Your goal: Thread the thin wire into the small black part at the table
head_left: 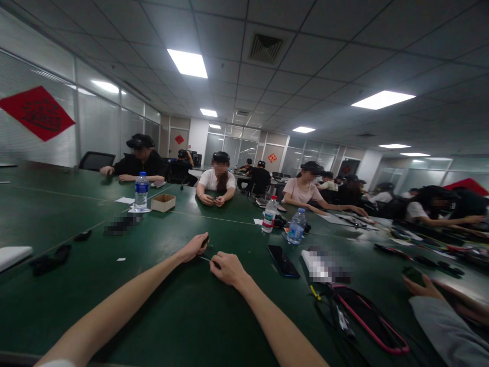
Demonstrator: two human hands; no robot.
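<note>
Over the green table (160, 306), my left hand (195, 248) is closed round a small dark object (205, 241), mostly hidden by the fingers. My right hand (228, 269) is just to the right and a little nearer to me. It grips a thin screwdriver-like tool (205, 259) whose bright slim shaft sticks out to the left, toward the left hand. A dark end of it shows between the thumb and fingers. Whether the shaft touches the dark object I cannot tell. A black phone (283, 261) lies to the right of my right hand.
Bottles stand ahead: one with a blue cap (141, 192), one with a red cap (269, 214), another light blue (297, 227). A small cardboard box (163, 203) sits left of centre. At right lie a pink-edged black case (370, 318) and cables. Several people sit around; a co-worker's hand (424, 286) holds a phone.
</note>
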